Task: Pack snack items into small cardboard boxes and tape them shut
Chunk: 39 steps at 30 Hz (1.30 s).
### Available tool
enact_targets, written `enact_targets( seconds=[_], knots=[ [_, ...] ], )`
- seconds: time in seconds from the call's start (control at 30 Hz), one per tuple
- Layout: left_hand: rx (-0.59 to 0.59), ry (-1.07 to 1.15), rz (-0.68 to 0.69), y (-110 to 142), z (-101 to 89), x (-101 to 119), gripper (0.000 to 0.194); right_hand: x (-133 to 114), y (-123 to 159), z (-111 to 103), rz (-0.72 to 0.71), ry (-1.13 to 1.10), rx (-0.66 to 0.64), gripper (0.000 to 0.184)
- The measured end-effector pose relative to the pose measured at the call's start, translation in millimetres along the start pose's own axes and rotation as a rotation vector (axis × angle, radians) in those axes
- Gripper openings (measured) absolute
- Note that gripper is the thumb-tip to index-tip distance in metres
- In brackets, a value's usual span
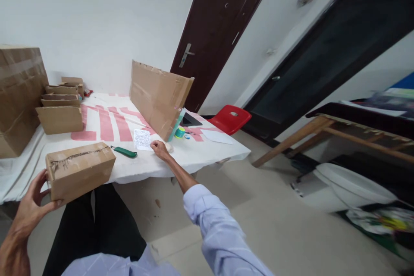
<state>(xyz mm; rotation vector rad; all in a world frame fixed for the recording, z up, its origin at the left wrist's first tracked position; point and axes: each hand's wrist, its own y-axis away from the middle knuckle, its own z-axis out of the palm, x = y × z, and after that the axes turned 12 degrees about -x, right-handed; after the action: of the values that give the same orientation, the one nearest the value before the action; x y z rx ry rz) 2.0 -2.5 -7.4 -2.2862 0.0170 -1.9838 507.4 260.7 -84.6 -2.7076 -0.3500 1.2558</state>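
Note:
My left hand (35,200) grips the left end of a closed, taped cardboard box (82,170), thumb low and fingers behind the end. The box sits at the table's near edge, its top seam rough and torn. Farther right, my right hand (160,149) is closed, fingertips pinched at the right edge of a small white sheet (142,139) printed with rows of dark rounded marks. Between the box and the sheet lies a green-handled utility knife (124,151). Something pale, partly hidden, is beside my right wrist.
A large cardboard panel (158,99) stands on the cloth-covered table (194,159). Tape (180,132) and white paper (217,136) lie right of it. Open small boxes (61,118) and a big carton (19,99) are at left. A red chair (230,120) stands beyond.

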Motion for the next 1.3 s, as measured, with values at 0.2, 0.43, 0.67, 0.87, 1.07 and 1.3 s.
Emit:
enact_targets(
  seconds=[0.2, 0.43, 0.67, 0.87, 1.07, 1.3],
  knots=[
    [0.007, 0.019, -0.029, 0.6, 0.4, 0.7, 0.128, -0.9, -10.3, 12.7, 0.021, -0.006, -0.091, 0.023],
    [0.024, 0.005, -0.050, 3.8, 2.3, 10.0, 0.132, -19.1, -19.0, 34.0, -0.002, -0.035, -0.171, 0.023],
    [0.025, 0.007, -0.044, 2.3, 2.2, 7.3, 0.132, -29.0, -24.3, 44.7, 0.026, -0.025, -0.170, 0.013],
    [0.013, 0.001, -0.058, 5.3, 5.0, 14.8, 0.132, -28.7, -27.2, 44.5, 0.063, 0.024, -0.200, 0.016],
    [0.015, -0.032, -0.009, 3.8, 4.1, 8.6, 0.128, -25.6, -28.8, 51.3, 0.128, 0.078, -0.253, 0.030],
    [0.009, -0.048, -0.010, 6.3, 4.6, 6.4, 0.124, -22.5, -29.9, 59.1, 0.177, 0.123, -0.237, 0.033]
  ],
)
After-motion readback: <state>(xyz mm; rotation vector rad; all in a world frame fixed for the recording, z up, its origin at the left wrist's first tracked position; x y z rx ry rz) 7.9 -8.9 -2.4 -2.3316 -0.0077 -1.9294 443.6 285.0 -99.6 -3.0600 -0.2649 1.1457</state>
